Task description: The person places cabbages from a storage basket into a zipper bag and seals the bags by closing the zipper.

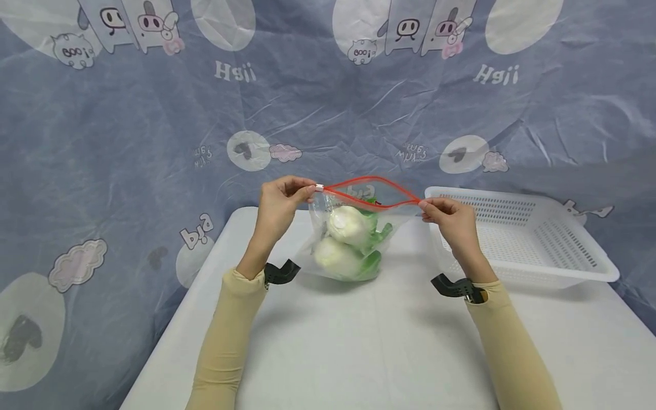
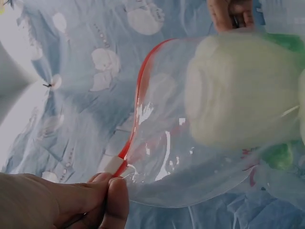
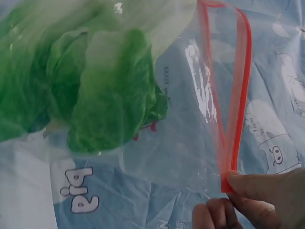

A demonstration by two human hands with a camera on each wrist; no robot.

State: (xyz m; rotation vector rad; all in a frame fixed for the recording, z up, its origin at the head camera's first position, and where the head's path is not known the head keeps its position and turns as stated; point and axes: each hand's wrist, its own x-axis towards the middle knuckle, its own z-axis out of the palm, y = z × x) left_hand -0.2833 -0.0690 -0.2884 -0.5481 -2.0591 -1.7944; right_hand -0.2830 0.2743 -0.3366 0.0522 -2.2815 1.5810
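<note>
A clear zip bag (image 1: 405,219) with a red zip edge hangs between my two hands, its mouth gaping. Inside lie two vegetables with white bases and green leaves, like bok choy (image 1: 348,225), one above the other. At the bag's left corner my left hand (image 1: 279,208) pinches the edge by the white slider (image 2: 113,164). The right hand (image 1: 453,219) pinches the opposite red corner between thumb and fingers. In the right wrist view the green leaves (image 3: 109,90) show through the plastic.
A white perforated basket (image 1: 523,267) stands on the right side of the white table (image 1: 359,347), close beyond my right hand. Behind the table hangs a blue-grey patterned cloth (image 1: 318,114). Black bands (image 1: 281,272) circle both wrists.
</note>
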